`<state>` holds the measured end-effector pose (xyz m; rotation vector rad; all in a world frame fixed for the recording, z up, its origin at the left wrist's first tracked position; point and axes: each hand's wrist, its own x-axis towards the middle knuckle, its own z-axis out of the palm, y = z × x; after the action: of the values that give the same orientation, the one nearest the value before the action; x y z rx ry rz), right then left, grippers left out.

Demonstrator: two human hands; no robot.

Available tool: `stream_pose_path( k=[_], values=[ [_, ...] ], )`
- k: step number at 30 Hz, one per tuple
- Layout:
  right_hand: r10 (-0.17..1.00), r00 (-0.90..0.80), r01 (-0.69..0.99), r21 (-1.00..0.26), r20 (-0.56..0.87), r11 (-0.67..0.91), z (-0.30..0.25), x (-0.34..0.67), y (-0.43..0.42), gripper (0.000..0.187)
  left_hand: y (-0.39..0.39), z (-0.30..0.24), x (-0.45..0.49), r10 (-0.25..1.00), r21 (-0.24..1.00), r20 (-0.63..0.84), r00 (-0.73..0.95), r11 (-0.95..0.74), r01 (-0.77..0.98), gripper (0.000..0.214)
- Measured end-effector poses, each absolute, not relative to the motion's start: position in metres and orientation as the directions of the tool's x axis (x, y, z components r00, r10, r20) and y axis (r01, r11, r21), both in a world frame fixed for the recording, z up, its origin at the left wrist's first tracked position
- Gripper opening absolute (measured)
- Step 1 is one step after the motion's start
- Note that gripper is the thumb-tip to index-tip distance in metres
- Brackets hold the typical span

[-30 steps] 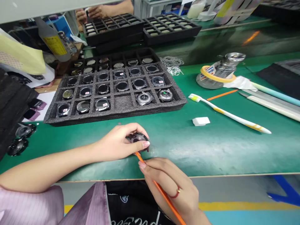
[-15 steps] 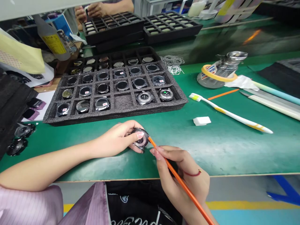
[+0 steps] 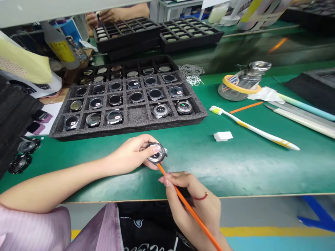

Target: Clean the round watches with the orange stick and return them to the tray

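A round smartwatch case [image 3: 161,155], dark-rimmed with its back upward, is gripped in my left hand [image 3: 136,153]; the thumb lies across it and the fingers are underneath. My right hand [image 3: 193,195] pinches a long orange stick [image 3: 188,206] like a pen. The stick's tip meets the lower edge of the watch case. Beyond my left hand lies a black foam tray [image 3: 131,127] with watch cases in most of its compartments; one front compartment is vacant. A white block [image 3: 222,136] sits on the green mat to the right.
A toothbrush [image 3: 258,130], a short orange stick [image 3: 246,107], a knife [image 3: 303,120] and a glass bottle with a yellow ring [image 3: 235,91] lie or stand on the right. More watch cases [image 3: 20,164] sit at left. Farther back, another person's hands [image 3: 110,15] work over foam trays [image 3: 192,43].
My right hand has moved left and down, shifting the stick's tip from the right side of the watch case to its lower edge. The case has turned slightly in my left hand.
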<state>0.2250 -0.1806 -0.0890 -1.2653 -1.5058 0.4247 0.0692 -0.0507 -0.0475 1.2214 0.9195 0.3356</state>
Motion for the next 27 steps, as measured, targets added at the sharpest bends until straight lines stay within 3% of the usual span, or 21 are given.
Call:
stream_pose_path(
  k=[5, 9, 14, 20, 24, 27],
  values=[
    [0.885, 0.311, 0.244, -0.929, 0.347, 0.278, -0.085, 0.245, -0.171, 0.015, -0.054, -0.049, 0.070, 0.697, 0.935, -0.350, 0.626, 0.224, 0.274, 0.027],
    [0.888, 0.275, 0.393, -0.886, 0.369, 0.247, -0.084, 0.258, -0.155, 0.017, -0.057, -0.048, 0.068, 0.693, 0.926, -0.313, 0.649, 0.069, 0.372, 0.034],
    [0.916, 0.144, 0.506, -0.823, 0.375, 0.257, -0.083, 0.259, -0.145, 0.012, -0.059, -0.050, 0.062, 0.684, 0.902, -0.213, 0.698, -0.137, 0.409, 0.071],
    [0.937, 0.109, 0.460, -0.853, 0.331, 0.247, -0.082, 0.254, -0.137, 0.009, -0.058, -0.055, 0.059, 0.644, 0.892, -0.156, 0.749, -0.234, 0.387, 0.054],
    [0.941, 0.107, 0.428, -0.869, 0.320, 0.247, -0.081, 0.251, -0.131, 0.012, -0.057, -0.055, 0.060, 0.607, 0.908, -0.096, 0.789, -0.271, 0.319, 0.058],
    [0.927, 0.146, 0.388, -0.882, 0.346, 0.268, -0.078, 0.249, -0.130, 0.007, -0.058, -0.053, 0.062, 0.610, 0.950, -0.057, 0.790, -0.209, 0.230, 0.056]
  ],
)
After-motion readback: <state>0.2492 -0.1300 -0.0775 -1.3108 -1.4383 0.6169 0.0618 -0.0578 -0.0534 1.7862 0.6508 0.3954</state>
